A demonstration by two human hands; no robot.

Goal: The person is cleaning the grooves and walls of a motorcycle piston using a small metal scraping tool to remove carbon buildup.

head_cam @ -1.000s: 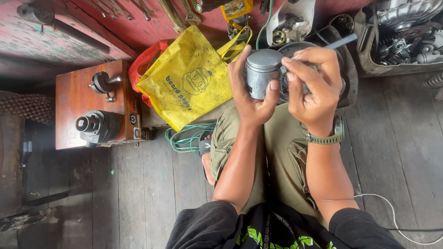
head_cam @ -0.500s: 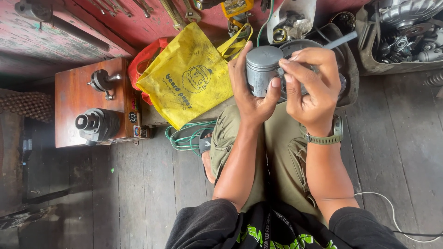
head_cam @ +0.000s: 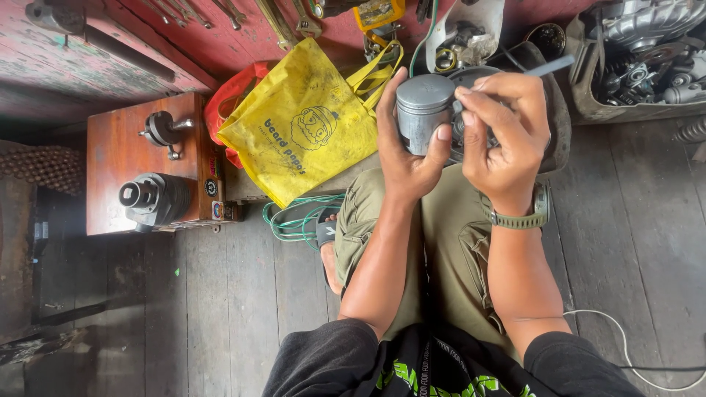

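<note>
The left hand (head_cam: pixel 404 158) is wrapped around a grey metal piston (head_cam: pixel 422 110), fingers behind it and thumb pressed on its near side, holding it upright above the person's knees. The right hand (head_cam: pixel 507 132) is closed in a pinch on a thin grey tool (head_cam: pixel 548 68), whose tip meets the piston's right flank while its free end sticks out up and to the right.

Taking the piston as the landmark: far to its left stands a reddish wooden box (head_cam: pixel 121 158), with a black engine cylinder (head_cam: pixel 151 198) resting on its near end and a smaller dark metal part (head_cam: pixel 160 131) further back. Just left of the piston lies a yellow cloth bag (head_cam: pixel 298 140), with a red bag (head_cam: pixel 232 92) showing behind it. Far right of the piston, a tray of engine parts (head_cam: pixel 640 66) sits on the plank floor. Below and left of it, green wire (head_cam: pixel 290 220) coils beside a sandalled foot (head_cam: pixel 327 239). Below and right, a green wristwatch (head_cam: pixel 522 217) circles the right wrist.
</note>
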